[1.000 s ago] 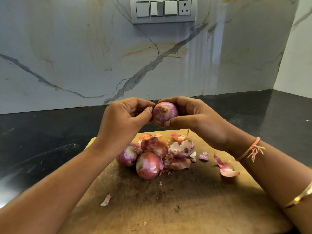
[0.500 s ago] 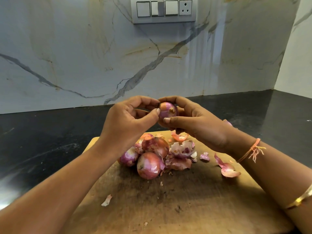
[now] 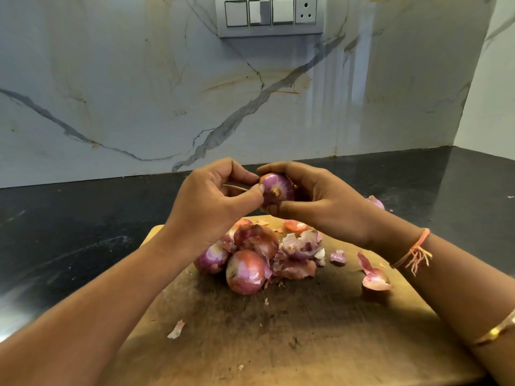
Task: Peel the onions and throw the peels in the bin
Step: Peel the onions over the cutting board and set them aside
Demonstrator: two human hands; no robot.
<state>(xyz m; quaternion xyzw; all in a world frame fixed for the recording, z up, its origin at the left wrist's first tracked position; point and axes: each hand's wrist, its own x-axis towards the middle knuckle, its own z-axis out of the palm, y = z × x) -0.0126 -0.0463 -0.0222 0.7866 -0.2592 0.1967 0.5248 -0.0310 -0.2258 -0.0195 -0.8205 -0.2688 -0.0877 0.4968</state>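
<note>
A small purple onion [image 3: 277,189] is held up above the wooden cutting board [image 3: 306,338], root end facing me. My right hand [image 3: 320,201] cups it from the right and below. My left hand [image 3: 211,207] pinches at the onion's left side with thumb and forefinger. On the board below lie three unpeeled onions [image 3: 245,271] in a cluster, with a heap of loose peels [image 3: 299,246] right beside them. One curled peel [image 3: 374,277] lies apart near my right wrist. No bin is in view.
The board rests on a black stone counter [image 3: 69,240] against a marble-look wall with a switch panel [image 3: 270,15]. A small peel scrap [image 3: 176,329] lies on the board's near left. Another onion piece [image 3: 376,202] shows behind my right hand.
The onion has been turned in my hands and its root end now faces me more squarely. My left thumb and forefinger have shifted their pinch on its left side. Both hands stay at the same height.
</note>
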